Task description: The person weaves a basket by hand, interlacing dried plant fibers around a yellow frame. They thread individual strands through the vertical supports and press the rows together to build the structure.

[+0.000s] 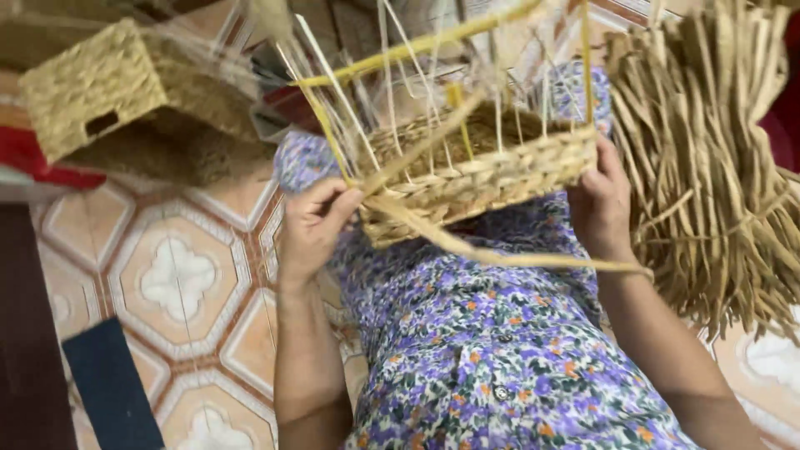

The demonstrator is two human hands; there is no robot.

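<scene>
A: What's the half-woven basket (483,179) got inside?

B: Can't see anything in it. It's on the lap; my left hand (315,223) pinches a straw strand (500,257), right hand (602,200) grips its far end.

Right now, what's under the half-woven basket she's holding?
Under the half-woven basket lies a loose straw strand and the floral dress over the lap. The floor beneath is covered.

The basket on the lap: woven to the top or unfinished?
Unfinished: only the low rows of the basket are woven; bare frame uprights stand above.
</scene>
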